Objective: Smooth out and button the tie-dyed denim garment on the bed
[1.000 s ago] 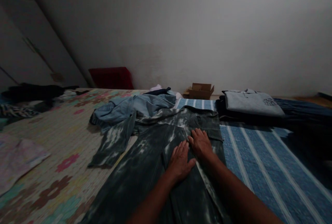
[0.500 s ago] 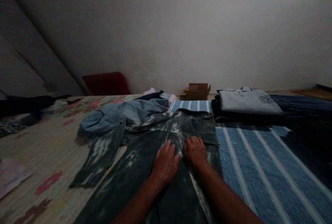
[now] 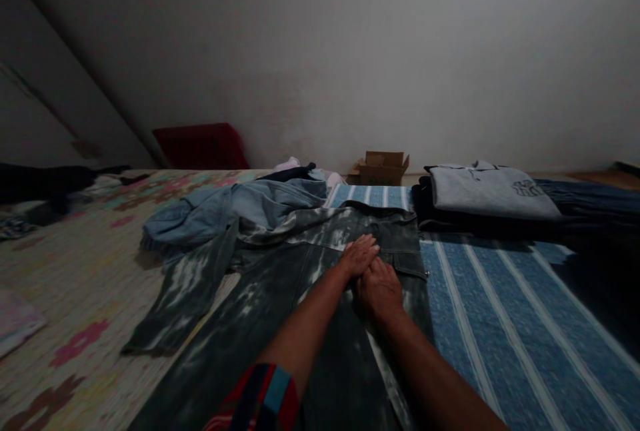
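A dark bleached denim jacket lies spread flat on the bed in front of me. My left hand rests flat on its front near the chest, fingers stretched out toward the collar. My right hand lies flat on the denim just behind and to the right of the left hand, touching it. One sleeve trails off to the left. A lighter blue denim garment is bunched just beyond the jacket.
A folded grey shirt sits on a dark pile at the back right, on a blue striped sheet. A cardboard box and a red cushion stand by the wall. Dark clothes lie far left on the floral cover.
My left hand has slid forward up the jacket front and now lies ahead of my right hand. A striped sleeve cuff has come into view at the bottom.
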The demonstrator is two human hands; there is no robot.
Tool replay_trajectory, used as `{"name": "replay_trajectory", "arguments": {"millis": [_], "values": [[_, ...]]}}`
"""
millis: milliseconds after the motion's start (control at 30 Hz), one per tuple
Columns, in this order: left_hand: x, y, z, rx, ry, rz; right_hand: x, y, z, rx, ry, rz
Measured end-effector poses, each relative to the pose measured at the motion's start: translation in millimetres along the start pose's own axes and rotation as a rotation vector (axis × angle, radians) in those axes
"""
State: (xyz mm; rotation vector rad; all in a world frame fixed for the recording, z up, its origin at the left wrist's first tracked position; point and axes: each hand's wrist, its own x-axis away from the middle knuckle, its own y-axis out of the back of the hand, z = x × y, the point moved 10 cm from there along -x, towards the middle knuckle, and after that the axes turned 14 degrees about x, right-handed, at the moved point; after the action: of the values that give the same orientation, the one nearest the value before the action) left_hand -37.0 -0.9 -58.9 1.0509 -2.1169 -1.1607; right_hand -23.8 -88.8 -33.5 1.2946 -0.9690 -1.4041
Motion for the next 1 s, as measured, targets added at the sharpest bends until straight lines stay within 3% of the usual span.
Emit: {"name": "replay_trajectory", "arguments": {"millis": [300, 667, 1000], "values": [[5.2, 4.5, -9.4, -0.038, 0.001, -0.099, 10.3, -0.4, -2.5, 0.059, 0.002, 0.066], [5.5, -0.5, -18.5, -0.101, 0.02, -0.099, 52.9, 3.5, -7.8, 0.051, 0.108, 0.122], [4.0, -1.1, -19.1, -0.148, 0.021, -0.097, 85.9, 7.2, 4.2, 0.047, 0.061, 0.166]]}}
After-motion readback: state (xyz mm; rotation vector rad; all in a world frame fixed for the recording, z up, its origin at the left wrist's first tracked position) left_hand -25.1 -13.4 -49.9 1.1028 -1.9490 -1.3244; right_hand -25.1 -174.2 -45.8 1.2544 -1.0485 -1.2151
